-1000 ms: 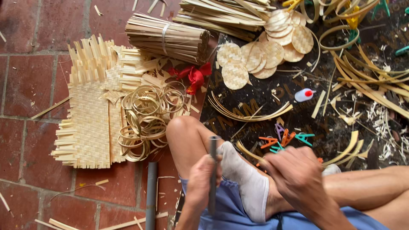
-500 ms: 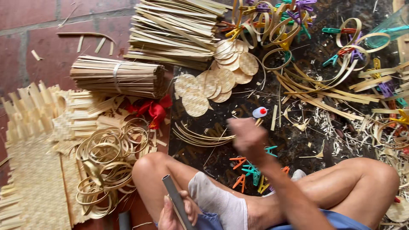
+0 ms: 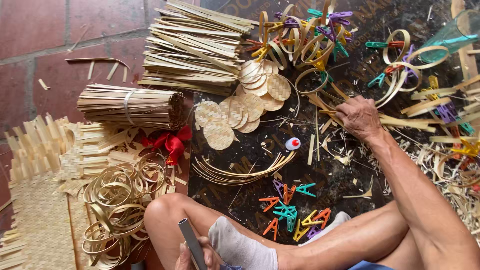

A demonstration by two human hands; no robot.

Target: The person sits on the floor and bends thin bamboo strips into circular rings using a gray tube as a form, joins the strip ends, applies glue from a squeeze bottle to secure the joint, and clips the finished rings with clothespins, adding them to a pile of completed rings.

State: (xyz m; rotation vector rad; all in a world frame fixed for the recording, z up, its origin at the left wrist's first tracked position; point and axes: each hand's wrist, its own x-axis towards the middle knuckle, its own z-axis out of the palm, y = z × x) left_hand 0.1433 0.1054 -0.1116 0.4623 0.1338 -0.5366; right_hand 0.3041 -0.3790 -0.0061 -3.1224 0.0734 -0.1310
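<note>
Bamboo strips [image 3: 400, 121] under right hand [image 3: 359, 118], fingers curled; left hand [image 3: 192, 255] (half cropped) grips grey tube [image 3: 191, 243].

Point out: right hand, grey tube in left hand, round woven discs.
right hand [image 3: 359, 118], head view, back of hand
grey tube [image 3: 191, 243], head view, mid shaft
round woven discs [image 3: 220, 135], head view, nearest disc's centre

Around the right hand [image 3: 359, 117] bamboo strips [image 3: 400, 121] and clothespins [image 3: 292, 212] crowd the mat; free room stays beside the small white cap [image 3: 293, 144].

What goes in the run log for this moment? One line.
left hand: grips grey tube | right hand: on bamboo strips | nearby: woven discs, clothes pegs
</note>
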